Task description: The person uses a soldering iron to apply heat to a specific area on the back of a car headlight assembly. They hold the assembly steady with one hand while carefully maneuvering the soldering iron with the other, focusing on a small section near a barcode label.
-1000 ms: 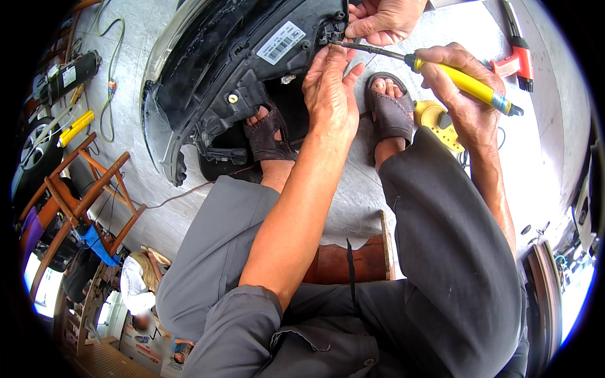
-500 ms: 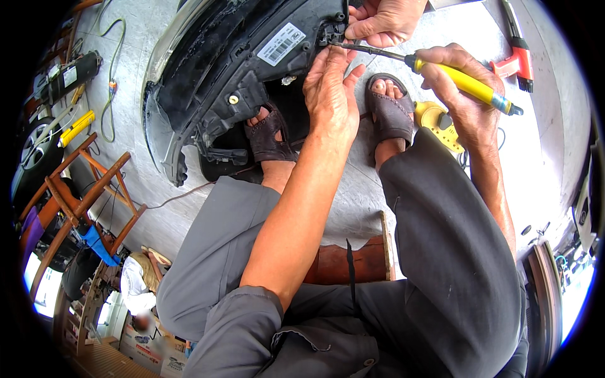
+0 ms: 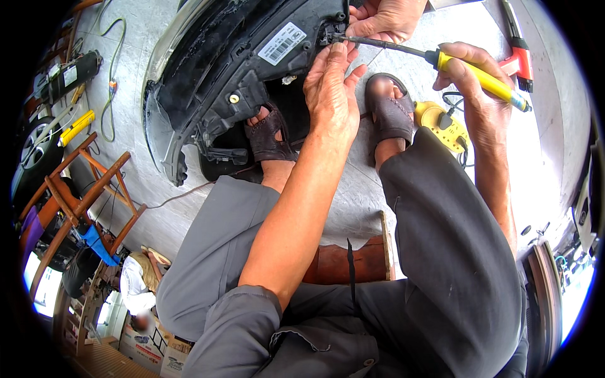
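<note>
A car headlight (image 3: 242, 79) with a black back housing and clear lens edge rests near my feet. My left hand (image 3: 331, 88) has its fingertips bunched at the housing's upper right corner bracket; what they pinch there is partly hidden. In my right hand (image 3: 482, 79) is a soldering iron (image 3: 466, 69) with a yellow handle and long thin metal shaft. Its tip touches or nearly touches the bracket beside my left fingertips. Another person's hand (image 3: 387, 22) reaches in from the top and grips that same corner.
A yellow round power strip (image 3: 444, 126) with black plugs lies right of my sandalled foot (image 3: 387, 107). Beyond it is a red and black heat tool (image 3: 520, 60). At the left stand a wooden frame (image 3: 82, 189), a yellow tool (image 3: 77, 128) and a wheel (image 3: 38, 151). Someone (image 3: 137, 286) is farther back.
My right hand has shifted right and slightly down, and the soldering iron's handle with it; the tip stays near the bracket. My left hand and the other person's hand have barely moved.
</note>
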A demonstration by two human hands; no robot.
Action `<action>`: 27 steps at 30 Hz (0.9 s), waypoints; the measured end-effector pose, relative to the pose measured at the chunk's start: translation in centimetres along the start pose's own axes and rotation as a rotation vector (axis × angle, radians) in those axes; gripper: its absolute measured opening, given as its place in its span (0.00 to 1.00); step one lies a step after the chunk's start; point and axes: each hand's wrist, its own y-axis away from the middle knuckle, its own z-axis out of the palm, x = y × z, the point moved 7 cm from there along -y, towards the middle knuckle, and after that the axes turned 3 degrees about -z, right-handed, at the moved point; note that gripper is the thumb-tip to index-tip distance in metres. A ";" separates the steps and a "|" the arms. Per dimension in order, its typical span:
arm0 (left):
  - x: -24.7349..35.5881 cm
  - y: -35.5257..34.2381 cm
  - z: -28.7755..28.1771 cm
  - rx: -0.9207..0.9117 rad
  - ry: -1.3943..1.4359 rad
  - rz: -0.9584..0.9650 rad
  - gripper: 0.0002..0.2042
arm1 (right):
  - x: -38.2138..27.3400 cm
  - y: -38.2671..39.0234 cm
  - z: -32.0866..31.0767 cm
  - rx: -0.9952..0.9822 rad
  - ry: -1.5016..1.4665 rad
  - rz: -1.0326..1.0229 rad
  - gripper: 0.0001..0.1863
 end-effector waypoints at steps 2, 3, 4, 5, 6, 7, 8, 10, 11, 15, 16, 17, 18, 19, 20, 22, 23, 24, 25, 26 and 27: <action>-0.1 -0.1 -0.2 -0.011 0.000 0.005 0.14 | 0.0 0.0 0.3 0.005 -0.020 0.019 0.15; -0.1 0.0 -0.1 -0.010 0.002 0.003 0.14 | 0.0 0.1 0.3 0.008 -0.029 0.030 0.15; 0.0 0.0 0.1 -0.010 0.004 0.000 0.14 | 0.0 0.1 0.4 -0.001 -0.012 0.026 0.15; 0.0 0.1 0.2 -0.009 0.006 -0.002 0.14 | 0.0 0.1 0.4 -0.010 0.006 0.023 0.15; 0.0 0.1 0.2 -0.015 0.011 -0.010 0.14 | 0.1 0.2 0.3 -0.019 0.023 0.019 0.15; 0.0 0.1 0.1 -0.021 0.015 -0.017 0.14 | 0.1 0.2 0.4 -0.043 0.017 0.008 0.14; -0.1 0.1 0.1 -0.028 0.020 -0.024 0.14 | 0.2 0.2 0.5 -0.068 0.012 -0.003 0.14; -0.1 0.0 0.0 -0.016 0.022 -0.014 0.14 | 0.4 0.3 0.5 -0.136 0.009 -0.055 0.14; -0.1 0.0 0.0 -0.011 0.024 -0.009 0.13 | 0.6 0.3 0.4 -0.128 -0.037 -0.021 0.14; -0.3 -0.2 -0.1 -0.054 0.053 -0.003 0.12 | 0.6 1.1 0.4 -0.082 -0.229 0.097 0.17; -0.3 -0.2 -0.1 -0.052 0.057 -0.003 0.12 | 0.4 1.1 0.3 -0.088 -0.259 0.137 0.18; -0.3 -0.2 -0.1 -0.049 0.060 -0.003 0.11 | 0.2 1.1 0.3 -0.095 -0.289 0.177 0.19; -0.4 -0.2 -0.1 -0.050 0.063 -0.014 0.11 | -0.3 1.0 0.6 -0.059 -0.285 0.158 0.19; -0.5 -0.2 -0.1 -0.050 0.066 -0.025 0.11 | -0.3 0.8 0.4 -0.032 -0.358 0.113 0.19; -0.6 -0.3 0.0 -0.050 0.070 -0.037 0.11 | 0.0 0.6 0.1 -0.005 -0.432 0.068 0.19; -0.5 -0.1 0.1 -0.030 0.058 -0.030 0.12 | -0.2 0.4 0.0 0.088 -0.473 0.066 0.18; -0.4 -0.1 0.1 -0.020 0.052 -0.027 0.12 | -0.3 0.2 0.0 0.100 -0.425 0.081 0.19; -0.4 -0.1 0.2 -0.027 0.057 -0.023 0.12 | -0.6 0.0 -0.1 0.112 -0.374 0.096 0.19; -0.3 0.0 0.2 -0.034 0.062 -0.018 0.13 | -1.1 -0.3 -0.1 0.123 -0.324 0.111 0.20; -0.3 0.0 0.2 -0.042 0.068 -0.014 0.13 | -2.0 -0.4 -0.2 0.163 -0.296 0.090 0.20; -0.4 -0.1 0.2 -0.040 0.067 -0.015 0.13 | -2.6 -0.7 -0.3 0.138 -0.216 0.036 0.20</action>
